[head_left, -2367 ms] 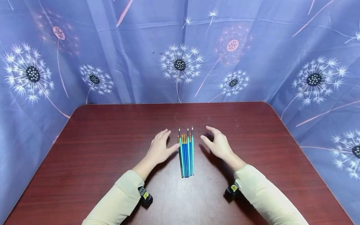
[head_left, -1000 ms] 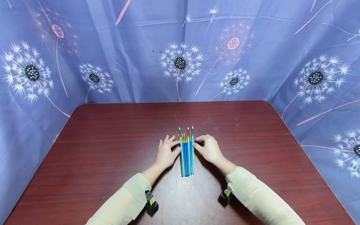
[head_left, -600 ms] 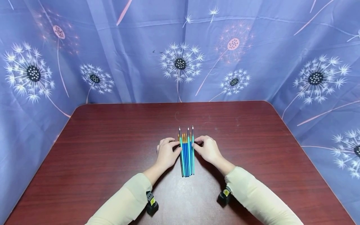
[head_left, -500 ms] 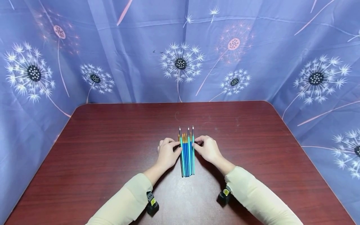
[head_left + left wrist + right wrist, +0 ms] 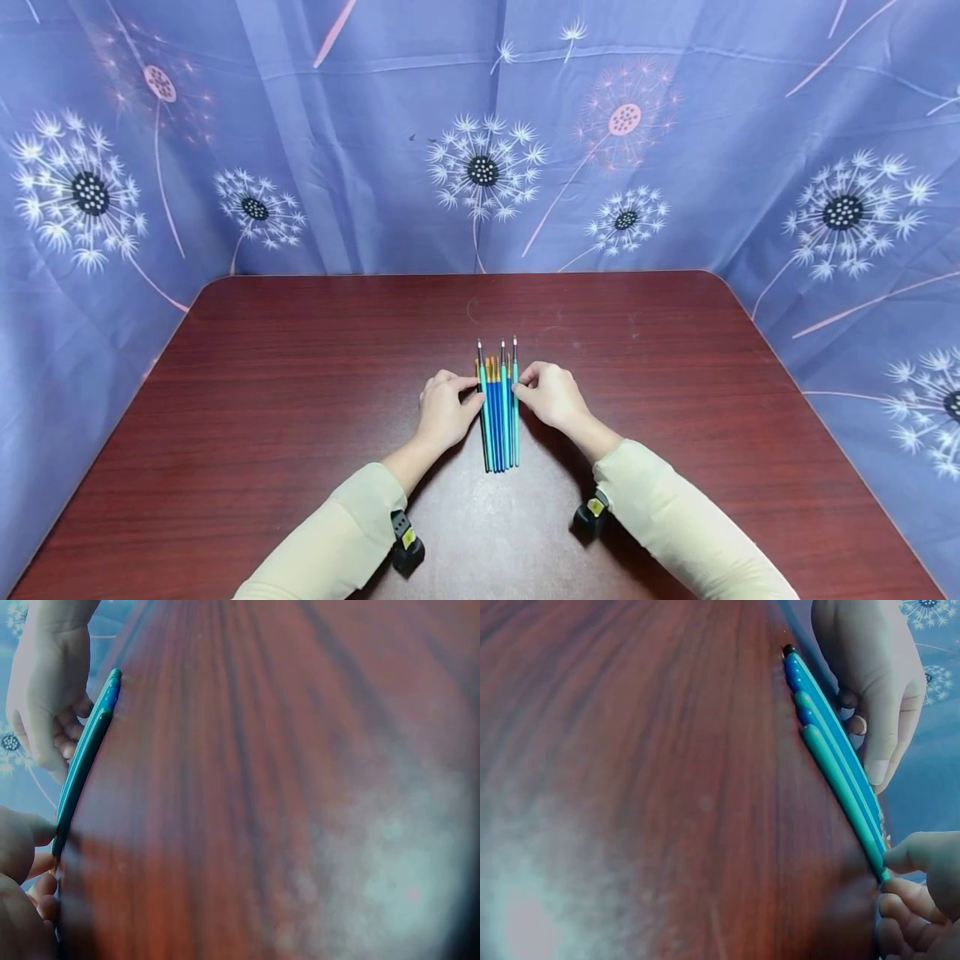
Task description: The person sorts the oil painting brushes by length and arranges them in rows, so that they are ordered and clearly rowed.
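Several paintbrushes (image 5: 497, 425) lie side by side on the table, bristles pointing away, with blue, turquoise and dark handles. Three turquoise ones, with dark ferrules and pale tips, reach farther than the rest. My left hand (image 5: 444, 410) pinches the left edge of the row between thumb and forefinger, near the ferrules. On the opposite edge, my right hand (image 5: 555, 396) pinches the outermost turquoise paintbrush (image 5: 840, 780) between thumb and fingers. In the left wrist view, the row's dark edge handle runs toward the left fingers (image 5: 15, 855). The left fingertips' exact contact is partly hidden.
A dark red wood-grain table (image 5: 300, 333) extends on all sides of the brushes. Behind it and at both sides hangs a blue curtain (image 5: 360, 167) with dandelion prints. Black wrist cameras (image 5: 407, 546) sit below both pale sleeves (image 5: 330, 533).
Both hands have come inward from apart to the two edges of the brush row. The left fingers, spread a second ago, have curled in. The paintbrushes stay in place.
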Motion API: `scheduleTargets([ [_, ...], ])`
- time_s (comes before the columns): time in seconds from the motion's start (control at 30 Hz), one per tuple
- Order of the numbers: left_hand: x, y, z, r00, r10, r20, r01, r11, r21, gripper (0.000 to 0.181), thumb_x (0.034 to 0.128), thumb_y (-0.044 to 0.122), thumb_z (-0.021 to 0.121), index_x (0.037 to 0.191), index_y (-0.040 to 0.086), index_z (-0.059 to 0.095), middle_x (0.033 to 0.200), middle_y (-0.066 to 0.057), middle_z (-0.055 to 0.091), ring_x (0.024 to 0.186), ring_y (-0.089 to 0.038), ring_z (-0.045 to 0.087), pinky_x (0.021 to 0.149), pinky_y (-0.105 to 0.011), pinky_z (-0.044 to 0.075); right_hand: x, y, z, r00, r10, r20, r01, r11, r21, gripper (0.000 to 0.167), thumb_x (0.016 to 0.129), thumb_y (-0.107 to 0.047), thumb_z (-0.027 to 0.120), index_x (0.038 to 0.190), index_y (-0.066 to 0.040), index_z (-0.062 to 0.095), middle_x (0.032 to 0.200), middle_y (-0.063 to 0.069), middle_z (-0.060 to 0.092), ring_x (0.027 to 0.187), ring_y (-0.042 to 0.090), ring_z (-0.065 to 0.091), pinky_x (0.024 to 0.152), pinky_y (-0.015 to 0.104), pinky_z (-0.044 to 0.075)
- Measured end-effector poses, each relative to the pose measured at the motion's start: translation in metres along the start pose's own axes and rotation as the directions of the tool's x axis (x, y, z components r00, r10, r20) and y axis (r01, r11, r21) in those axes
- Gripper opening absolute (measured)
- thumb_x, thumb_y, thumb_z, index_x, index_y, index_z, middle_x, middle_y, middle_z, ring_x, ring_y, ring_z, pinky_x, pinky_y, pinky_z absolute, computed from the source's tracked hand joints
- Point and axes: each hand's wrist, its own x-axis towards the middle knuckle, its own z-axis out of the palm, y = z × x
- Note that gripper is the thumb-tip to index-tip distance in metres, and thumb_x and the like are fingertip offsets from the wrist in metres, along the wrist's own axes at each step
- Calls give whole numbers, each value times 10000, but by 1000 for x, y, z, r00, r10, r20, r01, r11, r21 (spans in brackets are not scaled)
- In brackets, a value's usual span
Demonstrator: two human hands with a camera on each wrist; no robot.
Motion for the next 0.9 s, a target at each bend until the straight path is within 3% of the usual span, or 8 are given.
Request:
scheduleTargets([
  [0.2,0,0,1,1000,-3,-8,3,1000,-6,290,831,235,698,1080,88,713,974,-98,619,923,-260,546,857,-429,407,0,-2,-1,998,62,12,-61,995,-84,206,820,-305,654,708,-150,579,584,-24,548,529,144,489,481,267,384],
  [0.47,0,-1,0,1000,-10,-10,10,1000,-11,288,833,246,695,1075,91,717,976,-89,618,929,-254,548,858,-430,407,-2,-3,4,997,68,-34,-73,986,-151,229,821,-337,632,694,-163,553,597,-22,544,566,175,517,488,300,395],
  [0.73,0,-1,1,1000,-4,-10,4,1000,-10,291,830,246,698,1073,88,717,981,-93,622,936,-263,550,873,-439,407,-8,-2,9,980,116,-160,-130,988,-80,113,762,-266,614,718,-170,652,681,-19,652,632,193,603,573,374,498],
  [0.9,-1,-1,1,1000,-19,4,19,1000,-11,295,841,253,691,1087,90,712,996,-94,620,954,-269,546,886,-444,402,-17,-4,17,963,60,-261,-86,992,-87,200,806,-276,644,891,-113,726,875,59,688,856,281,623,754,438,509],
])
